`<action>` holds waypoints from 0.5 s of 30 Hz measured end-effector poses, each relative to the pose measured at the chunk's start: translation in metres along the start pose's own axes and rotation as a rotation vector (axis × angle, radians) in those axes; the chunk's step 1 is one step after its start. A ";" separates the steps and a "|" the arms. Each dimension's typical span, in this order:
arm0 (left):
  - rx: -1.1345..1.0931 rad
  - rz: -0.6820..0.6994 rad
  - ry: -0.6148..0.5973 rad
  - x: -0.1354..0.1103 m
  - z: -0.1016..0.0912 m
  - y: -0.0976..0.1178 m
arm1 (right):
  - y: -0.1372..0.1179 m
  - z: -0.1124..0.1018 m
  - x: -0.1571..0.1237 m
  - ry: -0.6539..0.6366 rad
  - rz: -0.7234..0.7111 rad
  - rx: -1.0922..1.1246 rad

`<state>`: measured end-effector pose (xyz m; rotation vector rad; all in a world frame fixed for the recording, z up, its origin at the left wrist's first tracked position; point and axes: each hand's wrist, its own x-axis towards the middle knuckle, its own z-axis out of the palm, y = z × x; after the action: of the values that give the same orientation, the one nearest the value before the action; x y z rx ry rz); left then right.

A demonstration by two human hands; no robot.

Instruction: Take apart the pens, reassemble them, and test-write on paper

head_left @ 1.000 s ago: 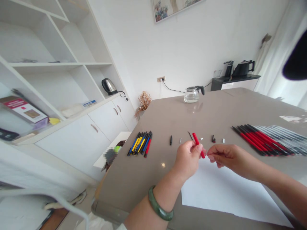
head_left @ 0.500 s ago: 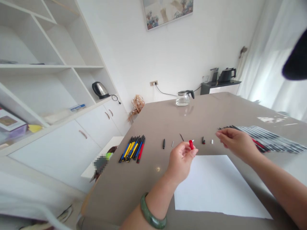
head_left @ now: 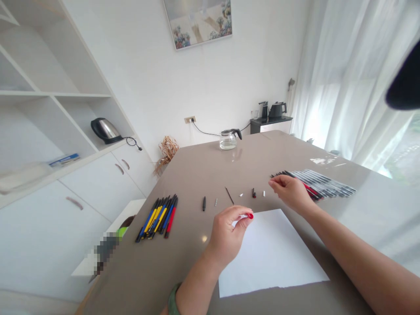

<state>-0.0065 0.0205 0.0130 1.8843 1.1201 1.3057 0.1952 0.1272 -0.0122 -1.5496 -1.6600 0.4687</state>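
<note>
At the far edge of a white paper sheet (head_left: 269, 253), the left hand (head_left: 226, 236) pinches a round red plastic tube (head_left: 250, 216); a light, steady grip should suit. Farther along the grey-brown counter (head_left: 183, 253), the right hand (head_left: 292, 190) bunches its fingers by black-and-red plastic pens (head_left: 312, 191), contents unclear. No writing is legible.

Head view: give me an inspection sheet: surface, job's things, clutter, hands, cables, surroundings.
Surface: brown table, white paper lying on it.
Job's things: red tube; group of blue, yellow and red pens; dark thin rod, black tip piece and other small loose parts; red barrels; clear tubes.
Clutter: glass pot near the far edge; white patches, too unclear to identify.
Hands: left hand pinches the red tube; right hand is at the red barrels, its grip unclear.
Cables: kettle cord; wall cord running from the socket.
Surroundings: white shelving, framed picture, pale curtain.
</note>
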 end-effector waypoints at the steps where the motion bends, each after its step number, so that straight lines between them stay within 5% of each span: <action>1: 0.018 0.017 -0.002 0.000 0.000 0.000 | 0.000 0.000 0.000 0.001 -0.001 -0.005; 15: 0.140 0.077 0.012 0.001 0.002 -0.006 | 0.011 0.010 0.005 -0.171 -0.108 -0.391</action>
<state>-0.0060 0.0243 0.0076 2.0422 1.1824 1.3117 0.1949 0.1361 -0.0253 -1.7220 -2.0483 0.2315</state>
